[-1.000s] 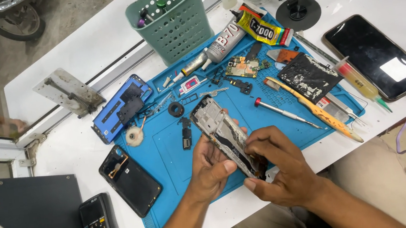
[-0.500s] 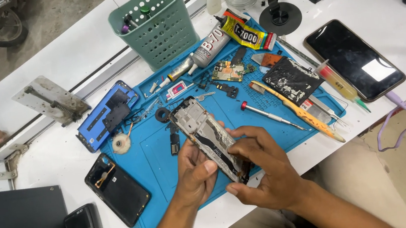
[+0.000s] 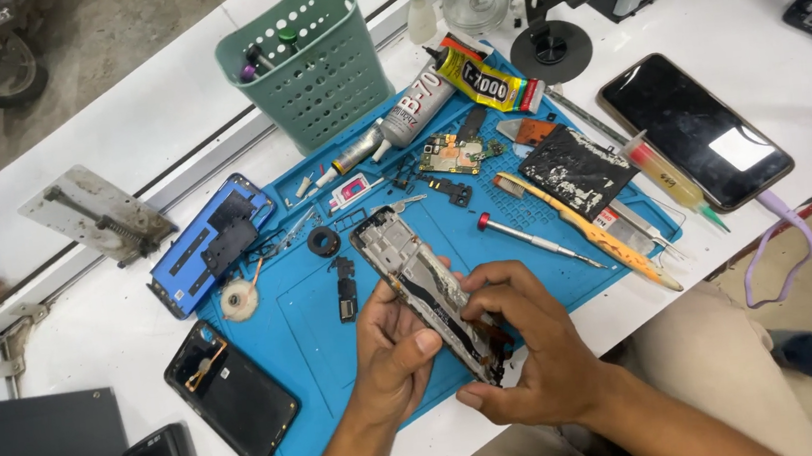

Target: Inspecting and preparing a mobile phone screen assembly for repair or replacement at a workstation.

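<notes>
Hands at work over a blue mat (image 3: 532, 275) on a white bench (image 3: 116, 148): the left hand (image 3: 394, 355) and right hand (image 3: 530, 356) both clamp on an opened phone frame (image 3: 423, 292), held tilted just above the mat's near edge, the right thumb and fingers pinching its lower end.

Judged from this grip, a slip could bend the bare frame or tear whatever thin parts sit inside it; pressing too hard at the pinched end would be the likely cause. Small loose parts on the mat beside the frame could also be knocked off by a wrist.

At the mat's far edge lie a grey glue tube (image 3: 409, 112) with dark lettering and a yellow-and-black glue tube (image 3: 486, 79). Beyond that edge stands a green perforated basket (image 3: 319, 66). Right of the mat, a dark phone (image 3: 692, 127) lies face up on the bench; left of it, a blue phone back cover (image 3: 212, 243).
</notes>
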